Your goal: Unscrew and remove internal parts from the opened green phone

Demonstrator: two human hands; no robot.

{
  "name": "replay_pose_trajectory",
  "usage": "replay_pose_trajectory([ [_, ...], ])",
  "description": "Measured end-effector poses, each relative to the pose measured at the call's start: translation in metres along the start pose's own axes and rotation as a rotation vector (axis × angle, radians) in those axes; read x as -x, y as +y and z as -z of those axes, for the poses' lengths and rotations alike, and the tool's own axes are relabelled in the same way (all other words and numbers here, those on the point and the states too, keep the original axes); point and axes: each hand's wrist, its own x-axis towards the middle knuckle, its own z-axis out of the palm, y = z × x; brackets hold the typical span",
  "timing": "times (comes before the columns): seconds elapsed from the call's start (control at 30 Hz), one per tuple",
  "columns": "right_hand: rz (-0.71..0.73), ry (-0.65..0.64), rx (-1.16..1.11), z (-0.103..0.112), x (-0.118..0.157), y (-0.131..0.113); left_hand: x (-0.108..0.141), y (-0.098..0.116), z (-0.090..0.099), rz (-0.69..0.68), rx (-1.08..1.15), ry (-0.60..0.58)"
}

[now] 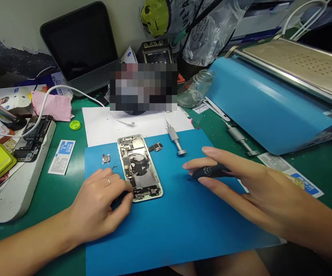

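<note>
An opened smartphone point(151, 174) lies on the blue mat point(143, 237), its circuit boards and inner frame exposed. My left hand point(104, 199) is closed at the phone's lower left edge, thumb and index fingertip against it; the other fingers are curled and partly hidden. Between the thumb and fingers of my right hand point(249, 184) are black tweezers point(208, 171), held over the mat to the right of the phone, tips pointing left. A small metal bracket point(106, 158) and a tiny dark part point(114, 167) lie left of the phone. A small camera-like module point(156, 147) touches its right side.
One grey screwdriver point(173, 137) lies behind the phone, another point(239, 137) farther right. A white cable point(76, 90) arches across the left. Behind stand a glass jar point(196, 90) and a dark tablet-like screen point(79, 42). A machine with a metal plate point(298, 61) occupies the right.
</note>
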Motion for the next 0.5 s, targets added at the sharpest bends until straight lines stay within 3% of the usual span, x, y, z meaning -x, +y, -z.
replay_pose_trajectory([
  [0.1, -0.019, 0.024, -0.036, 0.004, -0.012, -0.011, 0.001, 0.0, 0.0, 0.014, 0.007, 0.0],
  [0.2, 0.003, 0.191, -0.214, -0.001, -0.037, -0.031, 0.001, 0.001, 0.0, 0.023, 0.017, 0.007],
  [0.33, 0.213, 0.258, -0.269, -0.017, -0.072, -0.053, 0.002, 0.002, -0.001, 0.036, 0.025, 0.029],
  [0.5, 0.394, 0.288, -0.359, -0.041, -0.081, -0.043, 0.002, 0.002, -0.002, 0.046, 0.038, 0.029],
])
